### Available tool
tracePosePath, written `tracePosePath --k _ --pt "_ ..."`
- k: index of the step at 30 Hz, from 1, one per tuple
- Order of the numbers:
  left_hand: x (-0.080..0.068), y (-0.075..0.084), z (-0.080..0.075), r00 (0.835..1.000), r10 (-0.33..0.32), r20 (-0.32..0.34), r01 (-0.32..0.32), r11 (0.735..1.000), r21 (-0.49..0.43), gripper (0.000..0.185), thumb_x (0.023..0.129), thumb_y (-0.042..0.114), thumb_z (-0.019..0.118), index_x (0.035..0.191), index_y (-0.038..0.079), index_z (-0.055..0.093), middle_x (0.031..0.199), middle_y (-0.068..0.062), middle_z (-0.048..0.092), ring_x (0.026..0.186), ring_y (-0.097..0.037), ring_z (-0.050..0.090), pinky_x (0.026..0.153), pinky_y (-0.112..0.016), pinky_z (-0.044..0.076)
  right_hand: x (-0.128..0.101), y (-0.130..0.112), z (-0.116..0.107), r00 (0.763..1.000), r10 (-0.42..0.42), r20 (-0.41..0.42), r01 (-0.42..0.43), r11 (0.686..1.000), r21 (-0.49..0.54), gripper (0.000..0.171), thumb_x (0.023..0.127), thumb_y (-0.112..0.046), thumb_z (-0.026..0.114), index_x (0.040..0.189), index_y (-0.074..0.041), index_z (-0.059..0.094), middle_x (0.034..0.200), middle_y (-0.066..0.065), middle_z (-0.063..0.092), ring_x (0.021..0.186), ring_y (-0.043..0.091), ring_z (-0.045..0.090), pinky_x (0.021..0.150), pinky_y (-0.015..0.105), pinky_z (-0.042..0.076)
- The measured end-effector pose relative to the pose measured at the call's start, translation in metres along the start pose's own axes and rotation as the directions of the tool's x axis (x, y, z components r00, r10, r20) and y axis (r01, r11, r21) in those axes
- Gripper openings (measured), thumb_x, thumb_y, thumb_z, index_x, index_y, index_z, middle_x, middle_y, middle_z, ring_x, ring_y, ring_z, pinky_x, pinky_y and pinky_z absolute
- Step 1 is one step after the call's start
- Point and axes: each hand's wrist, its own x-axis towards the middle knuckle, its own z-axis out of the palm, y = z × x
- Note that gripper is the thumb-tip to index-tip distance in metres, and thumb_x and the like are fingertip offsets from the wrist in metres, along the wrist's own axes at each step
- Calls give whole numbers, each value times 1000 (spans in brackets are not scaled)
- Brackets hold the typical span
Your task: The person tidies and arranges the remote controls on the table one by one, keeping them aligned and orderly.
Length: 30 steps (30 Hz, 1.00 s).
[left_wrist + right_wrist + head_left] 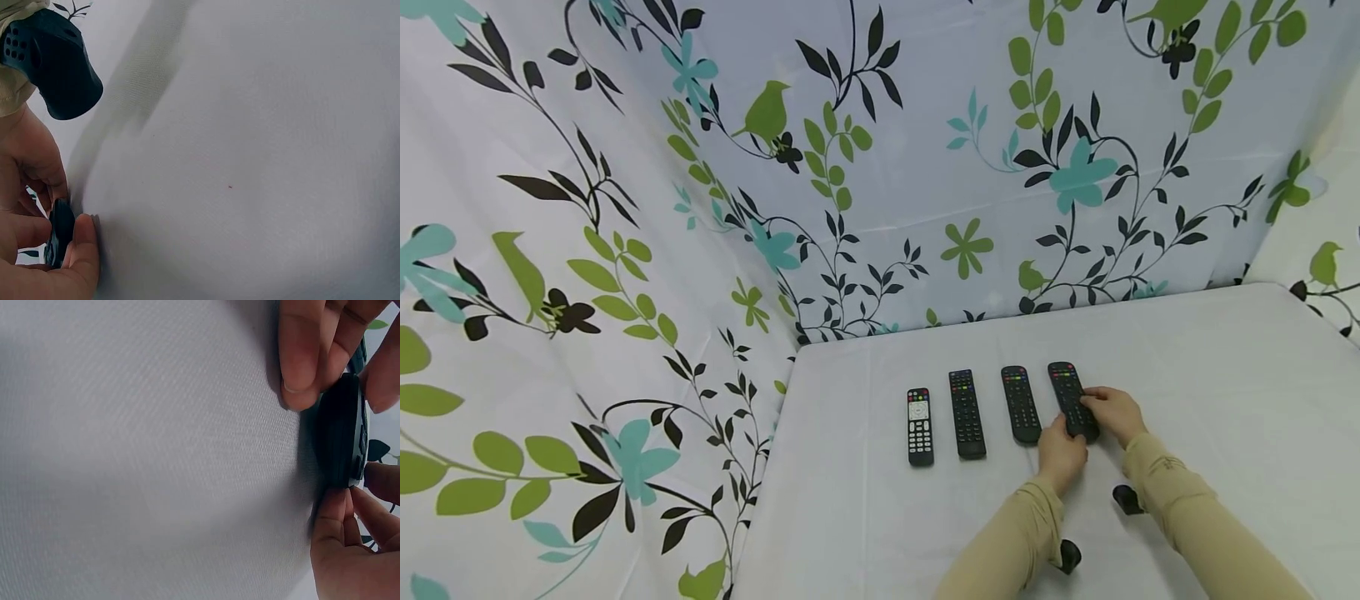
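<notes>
The fingers of the right hand are curling over the near end of the rightmost remote, with fingertips pressing against its edge and thumb on the other side. The left hand is pinching the same remote at its near end, thumb and fingers closing on the black edge. The remote is lying flat on the white tablecloth, slightly tilted, at the right end of a row of four. Just beside it, to the left, another black remote is lying, then a longer one, then a shorter remote with a white panel, each apart from the next. Both forearms are wearing tan sleeves. Behind and to the left of the table, a curtain printed with leaves, flowers and birds is hanging.
</notes>
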Motion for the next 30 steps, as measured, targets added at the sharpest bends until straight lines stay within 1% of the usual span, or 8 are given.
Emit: tracePosePath --k 3,5,8,10,15,20,26,30 --pt "0 2 -2 1000 -5 -4 6 1000 29 44 81 5 59 124 -4 56 88 -17 69 74 -17 62 65 -23 50 1 -2 1 1000 4 0 -4 1000 9 49 93 -22 44 126 13 47 127 35 48 110 45 51 85 45 46" --pt "0 3 -3 1000 -15 2 15 999 32 44 81 6 59 124 -4 56 105 -21 66 95 -22 63 80 -27 51 1 -2 2 1000 7 -3 -7 1000 10 49 92 -22 45 126 14 47 126 36 49 110 45 51 85 45 46" --pt "1 3 -3 1000 -25 9 25 999 24 44 82 7 59 125 -4 55 112 -23 63 103 -26 60 86 -28 49 1 -4 3 1000 13 -11 -13 1000 9 49 92 -21 44 126 14 47 125 36 49 110 45 51 85 46 46" --pt "2 3 -4 1000 -16 14 15 1000 19 44 83 7 58 125 -5 55 108 -23 63 98 -25 60 81 -26 49 1 -5 5 1000 15 -18 -15 1000 1 49 92 -21 44 126 14 47 125 35 50 110 45 51 86 46 46" --pt "6 2 -5 999 -19 41 20 1000 -14 44 85 9 57 127 -6 52 82 -16 66 71 -18 61 64 -19 46 0 -9 5 999 30 -25 -30 999 -11 48 93 -20 43 127 14 46 126 36 48 110 45 50 87 47 46" --pt "7 1 -6 997 -49 66 53 997 -59 45 88 10 55 130 -5 50 60 -10 64 46 -9 51 49 -18 36 -3 -13 4 999 47 -16 -47 999 2 49 93 -20 42 128 14 44 127 36 48 111 45 50 86 47 46" --pt "6 1 -5 997 -39 60 42 998 -42 47 85 10 58 128 -6 51 64 -9 66 49 -6 47 49 -19 36 -5 -13 3 998 59 0 -59 998 4 53 94 -24 40 132 13 39 132 36 42 115 46 46 92 49 44" --pt "4 3 -7 998 -12 63 12 1000 4 49 82 11 61 128 -5 52 69 -5 64 54 -5 46 52 -18 38 -7 -14 -1 1000 19 -3 -19 1000 -15 54 94 -25 40 133 13 38 130 38 42 115 48 46 92 51 42"
